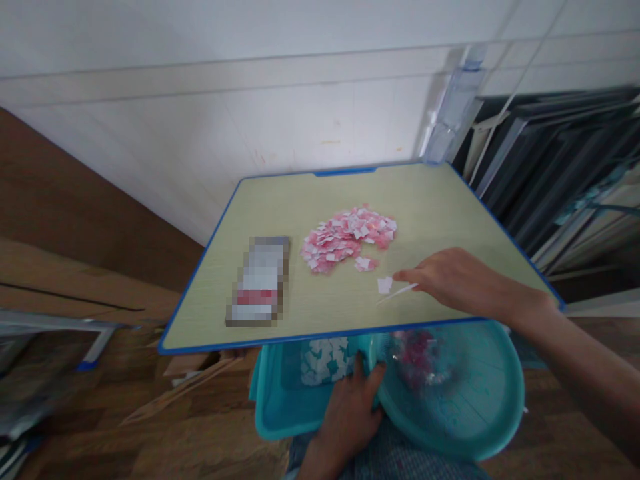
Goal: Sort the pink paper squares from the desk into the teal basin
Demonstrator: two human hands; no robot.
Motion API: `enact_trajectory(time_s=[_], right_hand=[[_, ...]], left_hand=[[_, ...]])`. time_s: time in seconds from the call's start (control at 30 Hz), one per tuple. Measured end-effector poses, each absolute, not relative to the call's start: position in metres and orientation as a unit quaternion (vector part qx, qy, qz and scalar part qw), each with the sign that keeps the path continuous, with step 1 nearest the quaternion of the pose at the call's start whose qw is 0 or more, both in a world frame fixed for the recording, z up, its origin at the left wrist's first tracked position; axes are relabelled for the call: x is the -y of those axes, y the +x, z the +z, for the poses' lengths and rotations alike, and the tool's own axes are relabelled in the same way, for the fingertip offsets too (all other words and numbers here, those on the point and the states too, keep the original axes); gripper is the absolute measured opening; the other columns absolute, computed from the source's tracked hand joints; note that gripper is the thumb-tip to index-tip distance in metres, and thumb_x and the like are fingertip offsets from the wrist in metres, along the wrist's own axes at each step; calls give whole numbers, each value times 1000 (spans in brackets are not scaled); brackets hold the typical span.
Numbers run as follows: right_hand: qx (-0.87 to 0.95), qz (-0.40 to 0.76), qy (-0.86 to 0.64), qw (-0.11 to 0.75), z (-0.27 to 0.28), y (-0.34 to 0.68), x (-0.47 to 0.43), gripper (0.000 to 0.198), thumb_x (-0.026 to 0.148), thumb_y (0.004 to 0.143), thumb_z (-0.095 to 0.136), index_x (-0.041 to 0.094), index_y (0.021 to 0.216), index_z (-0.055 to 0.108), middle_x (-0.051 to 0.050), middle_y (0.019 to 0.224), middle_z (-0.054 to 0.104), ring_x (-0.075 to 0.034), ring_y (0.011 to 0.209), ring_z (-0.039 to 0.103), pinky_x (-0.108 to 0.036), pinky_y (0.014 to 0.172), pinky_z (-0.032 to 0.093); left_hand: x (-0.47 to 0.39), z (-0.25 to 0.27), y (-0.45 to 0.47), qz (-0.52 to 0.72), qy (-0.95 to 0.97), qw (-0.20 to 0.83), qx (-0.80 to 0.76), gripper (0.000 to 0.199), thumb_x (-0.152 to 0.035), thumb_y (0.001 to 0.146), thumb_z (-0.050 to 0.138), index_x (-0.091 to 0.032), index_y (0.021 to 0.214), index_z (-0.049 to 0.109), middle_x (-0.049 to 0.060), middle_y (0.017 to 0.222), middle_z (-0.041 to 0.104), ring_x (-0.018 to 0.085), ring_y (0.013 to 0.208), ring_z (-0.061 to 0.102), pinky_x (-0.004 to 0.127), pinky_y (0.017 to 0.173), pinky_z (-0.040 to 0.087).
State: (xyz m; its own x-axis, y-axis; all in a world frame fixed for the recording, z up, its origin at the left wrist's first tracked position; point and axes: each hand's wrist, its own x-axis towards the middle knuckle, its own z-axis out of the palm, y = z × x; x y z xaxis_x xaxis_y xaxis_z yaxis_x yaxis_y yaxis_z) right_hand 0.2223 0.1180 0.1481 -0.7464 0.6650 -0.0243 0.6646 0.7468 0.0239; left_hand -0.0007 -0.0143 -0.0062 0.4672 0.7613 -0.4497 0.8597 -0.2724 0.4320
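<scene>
The two hands are well apart. The left hand (350, 403), nearest the body, is palm down with its fingers parted where the two tubs meet; whether it grips anything cannot be told. Left of its fingers lie white pieces (325, 360) in a rectangular tub (280, 423); to its right is a round basin (515, 400) with a clear-and-pink bundle (417, 357).

Above and beyond it, the right hand (453, 283) is closed on a thin white stick (399, 292), a fingertip by a small white square (385, 285) on the surface (320, 300). Just past that lies a small pink-and-white clump (367, 264), then the main pile (350, 237).

The step looks like handling one square; light pressure, a steady stick and lifting by an edge should keep it flat and single.

The left fingertips' undersides are hidden, the right forearm is cut off, and the stick's tip blurs into the surface. Left of the pile, a phone-like object (257, 280) is pixelated.
</scene>
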Motion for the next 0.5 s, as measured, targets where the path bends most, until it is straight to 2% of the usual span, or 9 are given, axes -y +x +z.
enact_trajectory(time_s=[0.27,0.5], right_hand=[[-940,-20,342,-7,144,245,-112,33,17,93,44,24,122,57,-4,95,70,-17,86,63,-32,72,40],[-945,-34,325,5,129,269,-111,34,23,93,43,26,126,53,-2,97,69,-17,87,63,-32,72,42]], left_hand=[[15,-9,-1,-87,797,315,-509,64,-22,79,51,-28,140,34,14,146,30,30,107,56,40,90,41],[14,-4,0,-94,791,324,-510,63,-21,79,51,-29,139,33,13,148,28,29,104,57,40,90,41]])
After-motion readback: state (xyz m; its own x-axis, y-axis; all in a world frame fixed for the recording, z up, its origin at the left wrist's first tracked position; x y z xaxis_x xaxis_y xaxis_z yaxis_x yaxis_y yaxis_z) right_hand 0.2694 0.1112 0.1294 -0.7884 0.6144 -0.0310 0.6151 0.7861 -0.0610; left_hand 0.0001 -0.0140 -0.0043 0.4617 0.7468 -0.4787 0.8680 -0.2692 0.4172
